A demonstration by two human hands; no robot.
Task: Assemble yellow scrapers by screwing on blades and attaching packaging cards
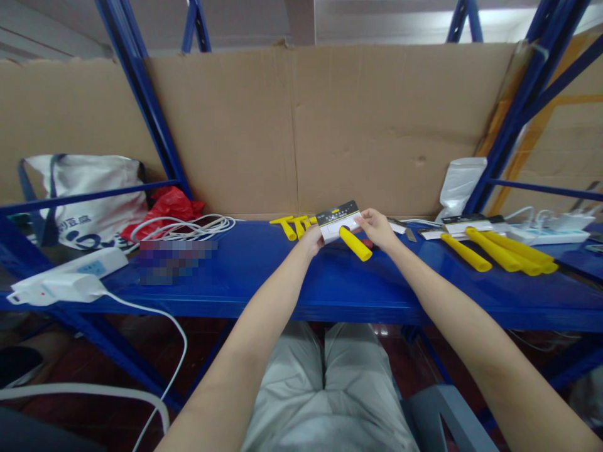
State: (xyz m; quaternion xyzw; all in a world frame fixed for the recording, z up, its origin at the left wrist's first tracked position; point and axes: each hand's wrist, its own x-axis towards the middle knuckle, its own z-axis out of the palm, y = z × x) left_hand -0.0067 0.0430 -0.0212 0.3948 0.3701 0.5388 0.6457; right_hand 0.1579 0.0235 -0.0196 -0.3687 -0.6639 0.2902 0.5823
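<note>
Both your hands meet over the blue metal shelf point(264, 270), towards its back edge. Your left hand point(311, 240) pinches the left edge of the yellow-handled tool with a black-and-white card sleeve point(340, 225). Your right hand point(378, 228) grips the right edge, fingers pressed together on the card (thumbs mostly hidden, so I cannot tell how they sit). The tool is held just above the shelf surface, between your two hands, its yellow handle slanting towards you and to the right.

Just beside your left hand, small yellow T-shaped pieces point(293, 225) lie on the shelf. Well to the right is a row of long yellow-handled tools point(499, 252), with a white power strip with plugs point(549, 235) behind them.

On the left are a coiled white cable point(188, 227), a red plastic bag point(166, 206), a white cloth tote bag point(85, 201) and a second white power strip point(63, 281) at the shelf's front edge. A brown cardboard sheet point(330, 125) backs the shelf.
</note>
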